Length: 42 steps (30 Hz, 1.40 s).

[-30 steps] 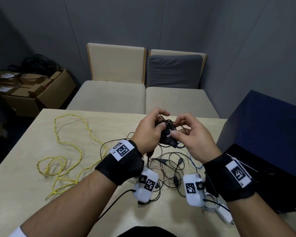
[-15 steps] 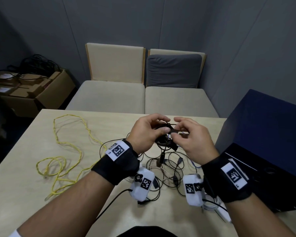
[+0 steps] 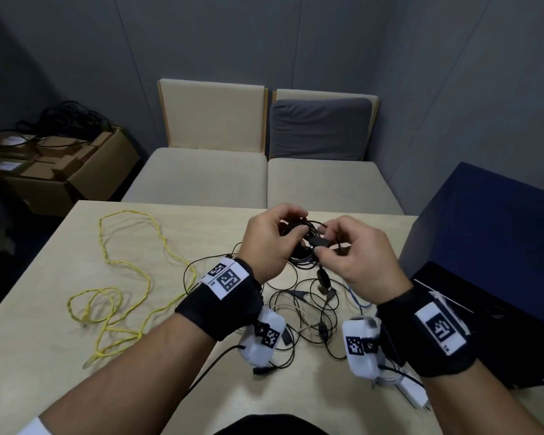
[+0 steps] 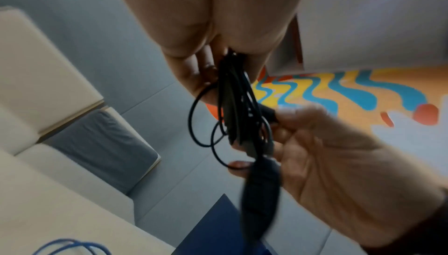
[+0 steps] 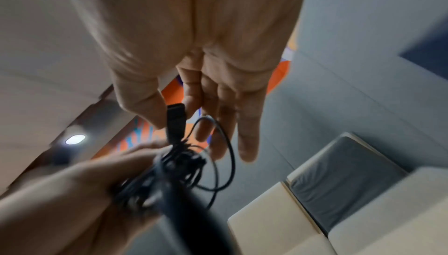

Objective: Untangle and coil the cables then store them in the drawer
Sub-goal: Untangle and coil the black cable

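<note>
Table (image 3: 44, 309) had a yellow cable (image 3: 132, 277) sprawled on the left and a loose tangle of black cables (image 3: 311, 312) in the centre, with a blue cable (image 3: 360, 301) at its right edge, partly hidden by both wrists. Cardboard boxes (image 3: 60, 171) far left, two beige seats (image 3: 201, 180) beyond, dark blue cabinet (image 3: 490, 233) right. Wrist bands (image 3: 226, 293) carried square coded tags; the small print beside them was unreadable. Left hand (image 3: 267, 243) was clenched round a black cable coil (image 3: 299, 243), held up above the tangle. Right hand (image 3: 358, 255) pinched the plug (image 3: 319, 241) at the coil's edge between thumb and index, other fingers loosely extended.
</note>
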Tool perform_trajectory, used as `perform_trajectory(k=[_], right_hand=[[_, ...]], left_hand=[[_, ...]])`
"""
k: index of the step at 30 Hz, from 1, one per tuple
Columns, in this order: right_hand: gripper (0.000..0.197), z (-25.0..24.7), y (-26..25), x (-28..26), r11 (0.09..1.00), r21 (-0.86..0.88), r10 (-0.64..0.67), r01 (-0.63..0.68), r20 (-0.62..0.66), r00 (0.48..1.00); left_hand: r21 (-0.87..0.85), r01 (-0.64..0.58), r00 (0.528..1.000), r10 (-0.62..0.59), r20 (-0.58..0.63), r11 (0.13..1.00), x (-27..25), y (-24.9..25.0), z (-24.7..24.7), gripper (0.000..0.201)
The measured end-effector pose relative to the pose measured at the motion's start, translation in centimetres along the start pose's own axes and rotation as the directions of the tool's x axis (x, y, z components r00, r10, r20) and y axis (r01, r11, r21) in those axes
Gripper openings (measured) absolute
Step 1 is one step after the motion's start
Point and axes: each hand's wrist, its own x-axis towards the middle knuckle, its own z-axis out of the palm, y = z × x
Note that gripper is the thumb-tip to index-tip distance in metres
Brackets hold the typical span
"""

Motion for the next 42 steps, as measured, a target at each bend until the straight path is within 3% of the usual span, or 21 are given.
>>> perform_trajectory(k=[2,6,11,18,20,23,25,26,31,35,38,42], right_hand=[[0.017,0.5,-0.4,-0.2,0.995,-0.068,-0.072,0.072,0.008,0.997],[0.020,0.1,0.2,0.1,0.995,-0.096,-0.025,0.023,-0.016,1.000],[0.023,-2.3,1.7,0.6,0.970,0.198,0.143,-0.142,0.009,0.990],[0.013,-5.4,2.3,-0.3,0.881,0.462,0.120,-0.107,0.000,0.993],[0.020,-4.8,3.2,-0.1,0.881,0.448,0.150,-0.154,0.045,0.988],[0.036,-2.9,4.3,0.0,0.944,0.253,0.177,-0.210,0.147,0.973],[0.020,-1.9,4.4,0.1,0.964,0.164,0.174,-0.211,0.215,0.961],[0.011,-1.5,4.1,0.1,0.963,0.168,0.169,-0.212,0.235,0.957],[0.004,-1.0,2.7,0.6,0.912,0.343,0.181,-0.226,0.157,0.971],[0.018,0.2,2.4,0.0,0.884,0.381,0.184,-0.271,0.248,0.951],[0.013,1.5,2.0,-0.3,0.847,0.457,0.167,-0.270,0.254,0.953],[0.011,1.5,1.2,0.2,0.850,0.454,0.192,-0.266,0.202,0.960]], left_hand=[[0.110,-0.031,0.999,0.033,-0.019,0.993,0.2,-0.1,-0.1,0.017],[0.043,0.019,0.998,-0.021,0.053,0.999,0.2,-0.2,-0.7,0.020],[-0.115,0.135,0.990,-0.129,0.056,0.984,0.3,-0.4,-1.6,0.019],[-0.299,0.079,0.997,-0.081,0.004,0.951,0.2,0.1,-2.2,0.020],[-0.317,0.083,0.996,-0.089,-0.003,0.945,0.2,0.0,-2.0,0.020],[-0.376,0.114,0.993,-0.110,0.033,0.920,0.1,0.1,-1.3,0.023],[-0.371,0.126,0.992,-0.107,0.070,0.920,-0.1,0.2,-0.8,0.026],[-0.353,0.127,0.991,-0.106,0.079,0.927,-0.2,0.2,-0.7,0.026],[-0.383,0.142,0.990,-0.141,0.031,0.913,-0.1,-0.2,-0.5,0.021],[-0.494,0.143,0.989,-0.145,0.035,0.858,0.1,-0.5,-0.4,0.016],[-0.446,0.126,0.991,-0.129,0.025,0.886,0.1,-0.3,-0.4,0.015],[-0.233,0.097,0.995,-0.100,-0.001,0.968,0.1,-0.1,-1.3,0.014]])
